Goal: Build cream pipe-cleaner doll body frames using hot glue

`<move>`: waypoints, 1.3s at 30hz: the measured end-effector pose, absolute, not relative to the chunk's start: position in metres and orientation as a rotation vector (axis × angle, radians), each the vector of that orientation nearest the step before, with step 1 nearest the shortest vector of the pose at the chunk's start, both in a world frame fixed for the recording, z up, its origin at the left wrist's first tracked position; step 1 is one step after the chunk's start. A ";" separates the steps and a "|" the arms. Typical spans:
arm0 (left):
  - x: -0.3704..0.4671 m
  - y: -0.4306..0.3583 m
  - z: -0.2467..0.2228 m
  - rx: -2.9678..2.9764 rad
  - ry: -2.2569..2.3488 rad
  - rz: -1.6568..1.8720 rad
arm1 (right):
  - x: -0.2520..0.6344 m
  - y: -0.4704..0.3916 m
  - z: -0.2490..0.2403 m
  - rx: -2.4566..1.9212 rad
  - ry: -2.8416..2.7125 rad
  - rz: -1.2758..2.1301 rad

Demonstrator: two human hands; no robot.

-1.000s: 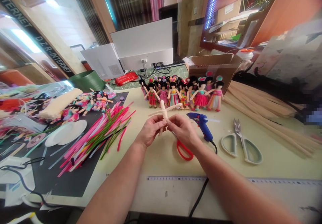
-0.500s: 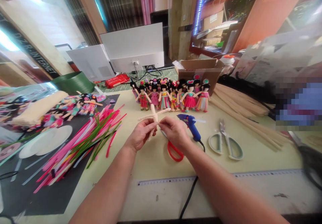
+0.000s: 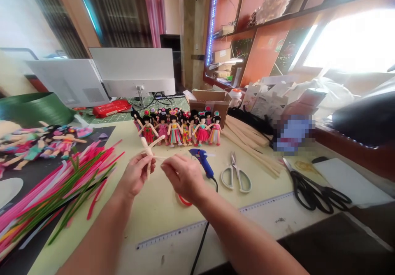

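My left hand [image 3: 135, 174] pinches a cream pipe-cleaner doll body [image 3: 147, 146] at its middle; a head stub and an arm stick up above the fingers, and a leg piece hangs below. From the body a thin cream strand [image 3: 158, 157] runs sideways to my right hand [image 3: 183, 176], whose closed fingertips grip its end. Beneath the right hand, the red handle [image 3: 184, 201] of a pair of scissors shows in part. Just right of that hand lies a blue hot glue gun [image 3: 203, 161]. Finished dolls [image 3: 174, 131] in bright dresses stand in a group behind.
Coloured pipe cleaners [image 3: 77, 184] lie in a heap at left, with more dolls [image 3: 58, 139] beyond. White-handled scissors [image 3: 236, 174], black scissors [image 3: 314, 194] and beige pipe cleaners [image 3: 254, 145] lie at right. A ruler [image 3: 216, 220] crosses the front; a cardboard box [image 3: 211, 102] stands behind.
My right hand has moved away from my left, and the cream strand now stretches between them. The view has turned right, bringing the black scissors fully into sight.
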State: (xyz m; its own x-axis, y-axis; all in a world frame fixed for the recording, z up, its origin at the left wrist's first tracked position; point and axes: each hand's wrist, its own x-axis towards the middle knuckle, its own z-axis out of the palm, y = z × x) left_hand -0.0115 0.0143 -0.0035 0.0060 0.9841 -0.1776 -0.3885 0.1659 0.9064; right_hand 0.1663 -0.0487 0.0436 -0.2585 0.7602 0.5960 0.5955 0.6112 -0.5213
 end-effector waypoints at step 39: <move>0.004 0.011 0.020 0.947 1.053 1.195 | 0.445 0.061 0.000 -2.515 -1.569 0.188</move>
